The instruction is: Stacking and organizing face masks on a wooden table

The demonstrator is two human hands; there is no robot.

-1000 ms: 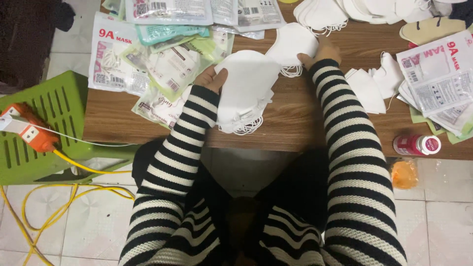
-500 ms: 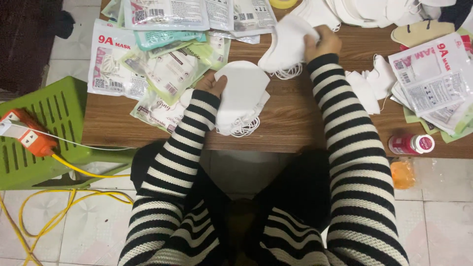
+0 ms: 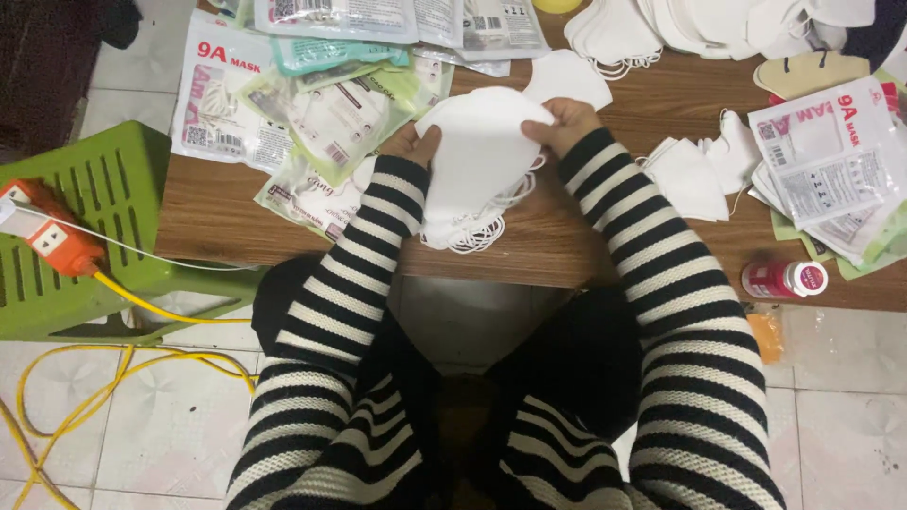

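Observation:
Both my hands hold a stack of white folded face masks point(image 3: 477, 165) over the near edge of a brown wooden table point(image 3: 567, 241). My left hand point(image 3: 414, 144) grips the stack's left edge. At the stack's upper right edge my right hand point(image 3: 565, 123) pinches it. White ear loops hang from the stack's lower side. One more white mask point(image 3: 567, 76) lies on the table just beyond my right hand. Striped black-and-white sleeves cover both my arms.
Printed mask packets point(image 3: 312, 104) lie in a heap at the table's left, more packets point(image 3: 831, 170) at the right. Loose white masks point(image 3: 699, 175) and a far pile point(image 3: 661, 24) sit on the table. A small red-capped bottle point(image 3: 784, 280) lies near the right edge. A green plastic stool point(image 3: 76, 236) carries an orange power strip point(image 3: 42, 227) with yellow cable.
My right hand picked a white mask off the table beyond the stack and brought it back onto the stack held by my left hand. Both hands now hold the stack together.

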